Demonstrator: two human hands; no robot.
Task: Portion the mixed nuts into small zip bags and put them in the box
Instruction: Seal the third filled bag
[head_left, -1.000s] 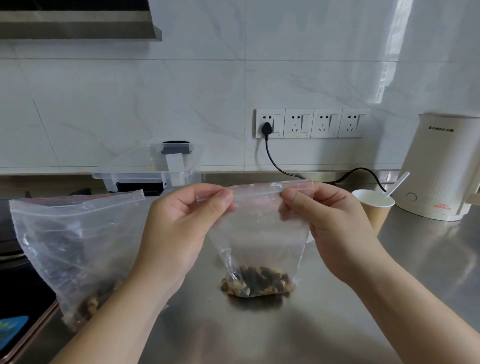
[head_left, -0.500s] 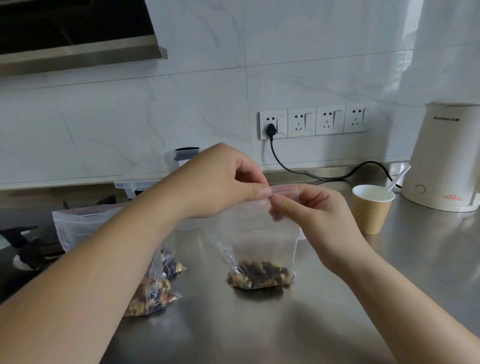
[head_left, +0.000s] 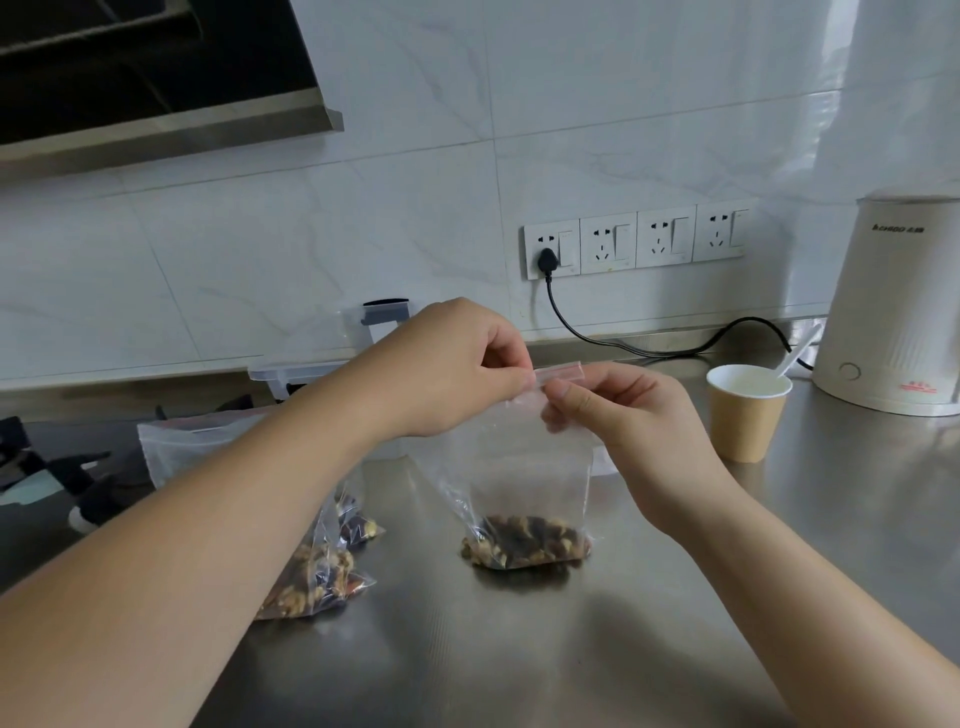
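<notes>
Small bag (head_left: 524, 483) stands on the tabletop (head_left: 519, 649), nuts (head_left: 524, 540) at its bottom. Left hand (head_left: 447, 369) and right hand (head_left: 628, 426) fingers pinch its zip strip. Large bag (head_left: 306, 561) lies left; box (head_left: 311, 371) behind.

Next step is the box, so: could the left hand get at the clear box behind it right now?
Probably not yet: the left hand pinches the small zip bag top. Once free, the box sits just behind it, nothing between.
</notes>
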